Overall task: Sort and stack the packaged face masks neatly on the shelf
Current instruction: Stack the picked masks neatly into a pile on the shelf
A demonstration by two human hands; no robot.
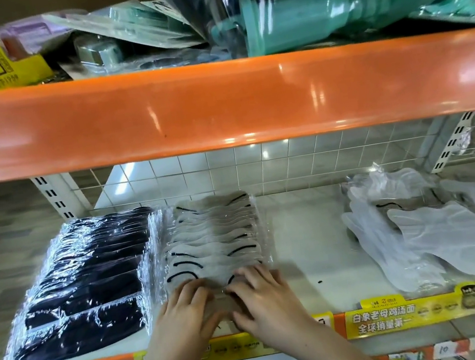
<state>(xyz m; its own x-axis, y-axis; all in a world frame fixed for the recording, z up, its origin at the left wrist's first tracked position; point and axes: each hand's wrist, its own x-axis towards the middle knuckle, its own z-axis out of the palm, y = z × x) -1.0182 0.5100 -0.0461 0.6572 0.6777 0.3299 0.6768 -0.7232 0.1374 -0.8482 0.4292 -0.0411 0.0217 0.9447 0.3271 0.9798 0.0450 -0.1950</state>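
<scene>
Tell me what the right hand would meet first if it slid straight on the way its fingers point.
The right hand points toward the shelf's back, so it would likely ride further onto the row of grey packaged masks it already presses, then reach the wire grid behind.

An orange-edged upper shelf [219,103] spans the view, glossy with light glints. Behind the lower shelf [306,246], pale and smooth, runs a white wire grid [259,167] between slotted uprights [55,196]. Grey floor [3,258] shows at left, blurred.
</scene>
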